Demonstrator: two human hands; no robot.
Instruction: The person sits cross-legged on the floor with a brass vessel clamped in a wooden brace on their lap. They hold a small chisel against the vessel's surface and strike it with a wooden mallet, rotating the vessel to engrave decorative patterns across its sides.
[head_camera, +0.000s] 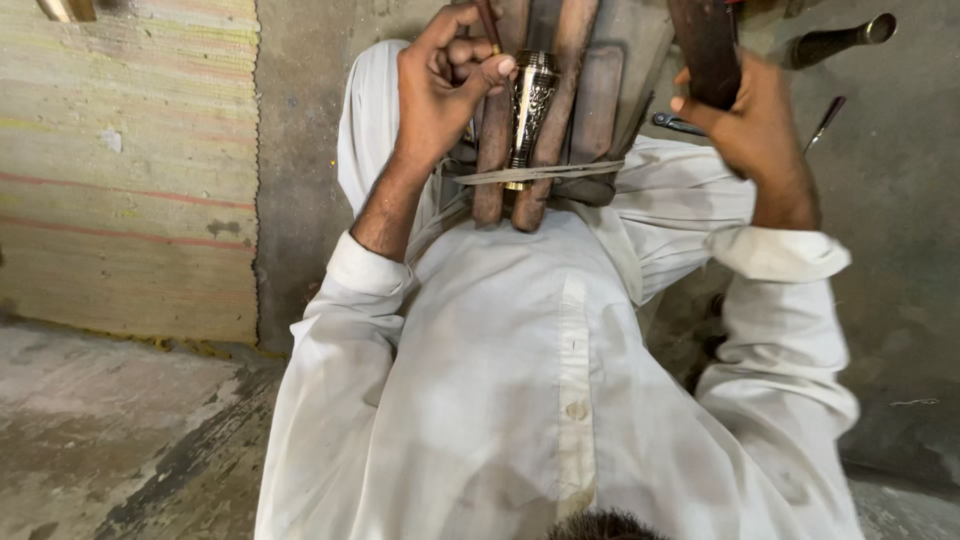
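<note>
An engraved brass piece (531, 105) is clamped upright between two wooden sticks (555, 120) bound with a pale strap (590, 170), held against my lap. My left hand (440, 85) grips a thin dark tool (489, 22) whose tip rests by the top of the brass piece. Raised at the upper right, my right hand (755, 125) is closed around a thick dark wooden block (705, 50). I wear a white long-sleeved garment (540, 380).
A striped woven mat (125, 170) lies on the left. On the grey concrete floor (900, 200) at the upper right lie a dark-handled tool (835, 40) and two thin metal tools (825, 120). A worn floor patch shows at lower left.
</note>
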